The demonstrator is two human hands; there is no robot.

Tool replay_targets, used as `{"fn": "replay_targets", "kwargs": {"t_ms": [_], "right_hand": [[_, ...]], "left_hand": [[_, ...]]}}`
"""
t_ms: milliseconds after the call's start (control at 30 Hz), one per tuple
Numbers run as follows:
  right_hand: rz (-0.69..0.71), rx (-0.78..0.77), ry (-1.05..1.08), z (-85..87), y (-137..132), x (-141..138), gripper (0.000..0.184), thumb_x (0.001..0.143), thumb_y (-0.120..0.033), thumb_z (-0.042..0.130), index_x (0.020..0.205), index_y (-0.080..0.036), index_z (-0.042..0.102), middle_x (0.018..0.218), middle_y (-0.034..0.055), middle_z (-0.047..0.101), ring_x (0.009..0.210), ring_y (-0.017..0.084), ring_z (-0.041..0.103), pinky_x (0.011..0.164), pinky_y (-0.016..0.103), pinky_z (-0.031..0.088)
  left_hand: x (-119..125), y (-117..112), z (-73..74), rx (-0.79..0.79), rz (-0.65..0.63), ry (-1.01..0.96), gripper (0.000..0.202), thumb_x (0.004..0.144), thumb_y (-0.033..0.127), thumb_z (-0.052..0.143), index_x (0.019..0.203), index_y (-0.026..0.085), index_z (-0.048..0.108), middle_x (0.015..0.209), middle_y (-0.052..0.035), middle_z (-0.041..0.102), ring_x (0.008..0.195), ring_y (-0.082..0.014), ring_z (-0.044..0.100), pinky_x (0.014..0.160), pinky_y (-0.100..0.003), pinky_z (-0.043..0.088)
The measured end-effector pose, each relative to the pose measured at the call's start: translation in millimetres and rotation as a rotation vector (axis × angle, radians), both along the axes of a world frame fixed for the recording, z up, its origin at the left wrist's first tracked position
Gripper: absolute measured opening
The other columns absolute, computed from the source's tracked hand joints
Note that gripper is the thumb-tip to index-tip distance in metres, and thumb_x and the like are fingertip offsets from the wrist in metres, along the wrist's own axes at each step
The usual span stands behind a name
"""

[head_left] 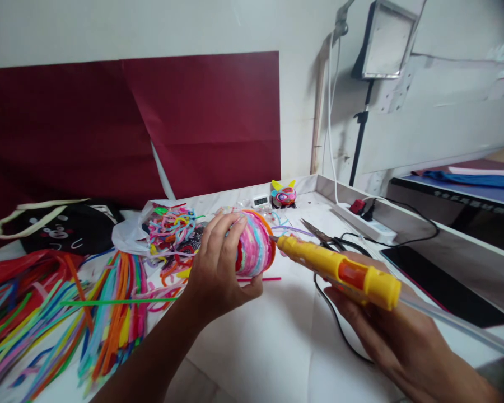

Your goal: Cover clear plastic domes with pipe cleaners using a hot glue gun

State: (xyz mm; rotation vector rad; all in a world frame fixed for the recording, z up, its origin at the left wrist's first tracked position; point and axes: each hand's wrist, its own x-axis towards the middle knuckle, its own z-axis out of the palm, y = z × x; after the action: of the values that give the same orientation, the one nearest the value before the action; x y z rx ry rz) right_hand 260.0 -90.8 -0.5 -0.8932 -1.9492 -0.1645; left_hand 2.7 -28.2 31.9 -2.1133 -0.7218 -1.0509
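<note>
My left hand [220,268] is wrapped round a ball covered in coiled pipe cleaners [255,246], striped pink, light blue and red. An orange pipe cleaner [272,226] runs along the ball's right edge. In my right hand [386,330] is a yellow hot glue gun [340,268], its nozzle pointing left at that orange edge. Whether the tip touches the ball, I cannot tell. A clear glue stick [457,319] sticks out of the gun's back end, and my palm hides the handle and trigger.
Loose pipe cleaners [117,313] cover the table's left side, near a bag of scraps [168,226] and a black pouch [59,226]. Black-handled scissors [325,235] lie behind the gun. A small horned figure [283,194], a digital timer [260,200], a power strip [365,221] and a phone-like black slab [443,285] lie farther off.
</note>
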Motion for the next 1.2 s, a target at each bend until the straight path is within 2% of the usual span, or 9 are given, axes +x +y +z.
{"fn": "replay_targets", "kwargs": {"t_ms": [233, 500, 767, 967, 1067, 1200], "right_hand": [[0.015, -0.083, 0.039, 0.4, 6, 2, 0.042, 0.093, -0.022, 0.052, 0.135, -0.027, 0.051, 0.127, 0.0094, 0.064, 0.112, 0.029, 0.066, 0.093, 0.043, 0.057], [0.053, -0.053, 0.077, 9.2, 14, -3, 0.029, 0.093, -0.023, 0.055, 0.121, -0.024, 0.06, 0.117, 0.0085, 0.069, 0.112, 0.028, 0.066, 0.095, 0.042, 0.057], [-0.034, -0.033, 0.032, -0.6, 6, 3, 0.035, 0.093, -0.026, 0.056, 0.127, -0.026, 0.058, 0.112, 0.0091, 0.071, 0.104, 0.027, 0.07, 0.092, 0.041, 0.059], [-0.041, -0.03, 0.001, -2.6, -1, 2, 0.034, 0.093, -0.024, 0.052, 0.127, -0.026, 0.056, 0.119, 0.0084, 0.068, 0.106, 0.027, 0.069, 0.092, 0.042, 0.059], [-0.07, 0.023, -0.019, -0.9, -4, 1, 0.031, 0.093, -0.023, 0.051, 0.124, -0.023, 0.055, 0.118, 0.0096, 0.068, 0.104, 0.027, 0.07, 0.089, 0.042, 0.06], [-0.031, 0.092, -0.044, 3.2, -5, -1, 0.028, 0.092, -0.02, 0.05, 0.12, -0.022, 0.055, 0.112, 0.0101, 0.069, 0.101, 0.026, 0.07, 0.083, 0.037, 0.062]], "left_hand": [[1, -2, -0.7, 0.001, -0.005, 0.005, 0.084, 0.064, 0.024, 0.071, 0.137, 0.0, 0.038, 0.126, -0.0276, 0.051, 0.123, -0.0412, 0.051, 0.103, -0.06, 0.045], [2, -3, -0.4, 0.009, -0.01, 0.0, 0.083, 0.065, 0.025, 0.071, 0.138, 0.001, 0.037, 0.126, -0.027, 0.051, 0.123, -0.0404, 0.051, 0.103, -0.059, 0.046], [3, -3, 1.2, 0.004, -0.009, -0.006, 0.084, 0.068, 0.027, 0.069, 0.142, 0.007, 0.034, 0.127, -0.0242, 0.051, 0.123, -0.0397, 0.051, 0.101, -0.06, 0.047], [0, -3, 0.5, -0.01, -0.01, -0.029, 0.086, 0.064, 0.027, 0.072, 0.138, 0.001, 0.036, 0.128, -0.0285, 0.05, 0.124, -0.0426, 0.051, 0.101, -0.059, 0.048], [1, -2, 0.9, -0.009, -0.009, -0.028, 0.086, 0.065, 0.026, 0.071, 0.139, 0.001, 0.036, 0.128, -0.0284, 0.051, 0.124, -0.0425, 0.051, 0.101, -0.059, 0.048], [2, -2, 2.4, -0.008, 0.001, -0.039, 0.085, 0.065, 0.026, 0.071, 0.139, 0.002, 0.036, 0.128, -0.0281, 0.051, 0.124, -0.0424, 0.051, 0.1, -0.059, 0.048]]}}
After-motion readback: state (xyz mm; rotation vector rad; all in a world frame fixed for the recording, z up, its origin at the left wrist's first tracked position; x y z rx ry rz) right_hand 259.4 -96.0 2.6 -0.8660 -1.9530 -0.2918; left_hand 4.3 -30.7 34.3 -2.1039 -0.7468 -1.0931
